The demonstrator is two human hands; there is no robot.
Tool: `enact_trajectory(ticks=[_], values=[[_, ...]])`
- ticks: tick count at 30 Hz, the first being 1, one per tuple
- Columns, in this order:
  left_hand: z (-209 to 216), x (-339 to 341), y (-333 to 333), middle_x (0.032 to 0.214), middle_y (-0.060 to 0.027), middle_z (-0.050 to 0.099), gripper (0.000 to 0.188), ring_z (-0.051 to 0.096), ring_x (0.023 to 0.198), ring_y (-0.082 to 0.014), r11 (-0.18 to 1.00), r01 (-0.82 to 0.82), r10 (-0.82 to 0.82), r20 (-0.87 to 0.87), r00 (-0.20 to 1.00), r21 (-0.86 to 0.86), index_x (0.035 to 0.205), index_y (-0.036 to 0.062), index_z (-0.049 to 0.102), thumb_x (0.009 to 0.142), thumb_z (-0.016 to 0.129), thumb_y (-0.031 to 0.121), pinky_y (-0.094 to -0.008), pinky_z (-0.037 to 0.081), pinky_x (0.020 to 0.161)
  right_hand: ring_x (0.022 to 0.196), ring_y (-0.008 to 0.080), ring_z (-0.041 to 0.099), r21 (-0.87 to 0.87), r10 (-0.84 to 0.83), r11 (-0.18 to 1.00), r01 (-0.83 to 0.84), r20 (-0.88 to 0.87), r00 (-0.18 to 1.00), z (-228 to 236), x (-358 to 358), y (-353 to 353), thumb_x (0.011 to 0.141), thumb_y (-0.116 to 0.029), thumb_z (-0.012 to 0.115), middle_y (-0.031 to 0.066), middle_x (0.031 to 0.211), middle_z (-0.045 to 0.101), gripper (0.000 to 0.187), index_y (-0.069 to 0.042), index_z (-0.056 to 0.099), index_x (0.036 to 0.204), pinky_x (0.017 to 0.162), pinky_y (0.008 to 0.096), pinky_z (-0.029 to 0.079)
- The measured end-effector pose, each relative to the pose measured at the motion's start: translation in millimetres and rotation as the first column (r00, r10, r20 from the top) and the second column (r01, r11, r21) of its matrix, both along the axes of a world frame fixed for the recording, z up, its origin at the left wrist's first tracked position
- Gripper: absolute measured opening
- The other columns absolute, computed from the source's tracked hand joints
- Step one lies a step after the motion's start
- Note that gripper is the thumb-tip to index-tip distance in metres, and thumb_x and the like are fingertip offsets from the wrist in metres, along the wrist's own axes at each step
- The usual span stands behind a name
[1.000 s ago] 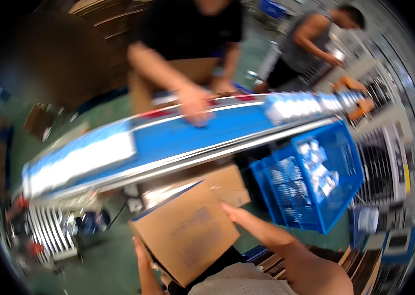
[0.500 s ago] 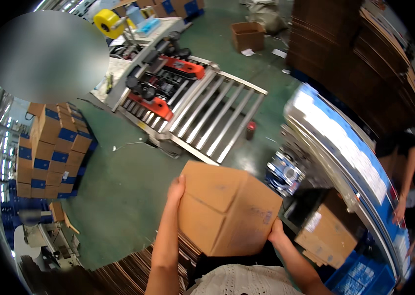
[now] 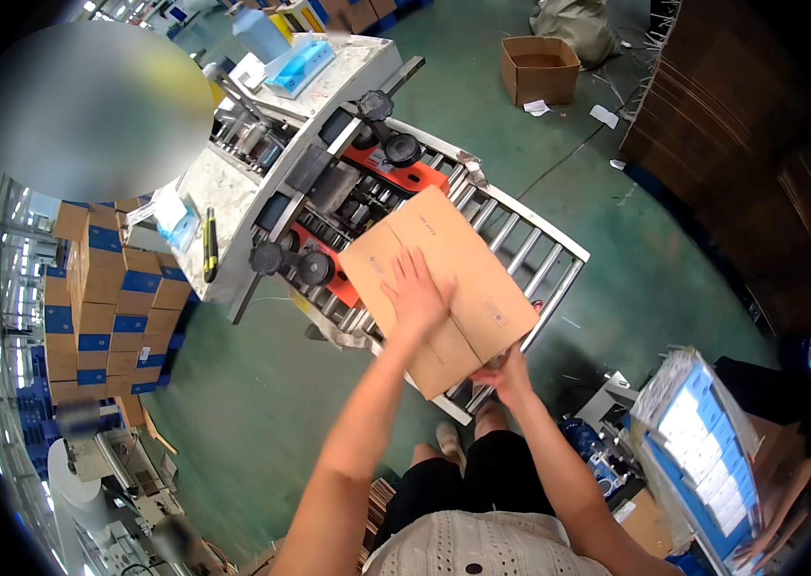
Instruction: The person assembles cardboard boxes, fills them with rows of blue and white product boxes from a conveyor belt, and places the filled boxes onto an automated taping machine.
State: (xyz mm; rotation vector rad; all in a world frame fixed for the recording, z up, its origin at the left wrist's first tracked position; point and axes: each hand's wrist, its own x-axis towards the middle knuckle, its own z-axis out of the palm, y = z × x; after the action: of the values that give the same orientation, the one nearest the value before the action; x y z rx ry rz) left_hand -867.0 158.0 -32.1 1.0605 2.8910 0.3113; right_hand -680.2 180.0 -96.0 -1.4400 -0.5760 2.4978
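A closed brown cardboard box [image 3: 468,274] rests on the roller conveyor [image 3: 551,280], its near end by the orange side belts of a carton sealing machine [image 3: 324,182]. My left hand [image 3: 418,296] lies flat on the box's top, fingers spread, beside the middle seam. At the near right corner, my right hand [image 3: 506,372] grips the box's lower edge; some of its fingers are hidden beneath. Black knobs [image 3: 403,149] of the machine stand just beyond the box.
A yellow-and-black utility knife [image 3: 210,245] and a blue tissue pack [image 3: 300,67] lie on the machine's table. Stacked cartons [image 3: 103,317] stand left. An open box [image 3: 540,72] sits on the floor behind. Flattened cardboard [image 3: 732,144] is piled right, near another person's hands [image 3: 761,547].
The box has moved from in front of my body forward onto the rollers. My left hand has gone from its side to its top, and the view has shifted toward the machine.
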Motion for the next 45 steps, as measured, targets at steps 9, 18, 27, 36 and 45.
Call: enact_trajectory(ticks=[9,18,27,36,45], values=[[-20.1,-25.6,8.9,0.139,-0.0222,0.015,0.073,0.013,0.129,-0.0362,0.999,-0.033,0.034,0.020,0.999,-0.030,0.132,-0.0051,0.017,0.082,0.046,0.040,-0.0576,0.010,0.099,0.091,0.0323,0.055,0.894,0.164,0.292,-0.341,0.304,0.938,-5.9,-93.5,82.5,0.079,-0.025,0.057,0.0188,0.102,0.055,0.039,0.001,0.050,0.106,0.078,0.0355,0.044],[-70.7,-121.5,-24.1,0.137,-0.0213,0.023,0.068,0.022,0.126,-0.0371,0.950,0.265,-0.278,-0.062,0.959,-0.164,0.131,-0.0003,0.026,0.084,0.040,0.047,-0.0468,0.021,0.101,0.054,0.0222,0.049,0.953,0.462,0.120,-0.277,0.193,0.866,103.2,-100.1,13.3,0.087,-0.033,0.046,0.0112,0.063,0.052,0.034,-0.002,0.051,0.073,0.050,0.0374,0.040],[-95.6,146.5,-118.8,0.088,-0.0208,0.060,0.043,0.056,0.084,-0.0391,-0.248,0.967,-0.632,0.766,-0.117,-0.057,0.102,0.0072,0.057,0.086,0.038,0.042,-0.0427,0.045,0.073,0.072,0.0312,0.061,0.143,-0.152,0.648,-0.748,0.987,0.057,146.2,360.8,-262.8,0.070,-0.013,0.050,0.0153,0.074,0.061,0.013,-0.007,0.059,0.076,0.062,0.0452,0.047],[1.5,387.1,-151.0,0.092,-0.0211,0.059,0.035,0.056,0.090,-0.0361,-0.605,0.767,-0.483,0.668,-0.566,0.212,0.108,0.0098,0.056,0.087,0.041,0.034,-0.0389,0.045,0.076,0.085,0.0269,0.055,-0.162,0.291,0.954,0.251,0.317,-0.903,390.3,587.5,-611.6,0.074,-0.014,0.050,0.0103,0.084,0.059,0.014,-0.007,0.061,0.081,0.073,0.0449,0.041],[1.2,611.5,-180.3,0.092,-0.0209,0.059,0.037,0.057,0.090,-0.0342,-0.616,0.742,-0.417,0.691,-0.591,0.263,0.109,0.0075,0.055,0.087,0.043,0.034,-0.0367,0.044,0.078,0.110,0.0349,0.045,0.257,0.203,0.819,0.513,0.706,-0.679,467.0,717.5,-766.8,0.083,-0.033,0.046,0.0225,0.119,0.046,0.041,0.000,0.052,0.107,0.090,0.0413,0.038]])
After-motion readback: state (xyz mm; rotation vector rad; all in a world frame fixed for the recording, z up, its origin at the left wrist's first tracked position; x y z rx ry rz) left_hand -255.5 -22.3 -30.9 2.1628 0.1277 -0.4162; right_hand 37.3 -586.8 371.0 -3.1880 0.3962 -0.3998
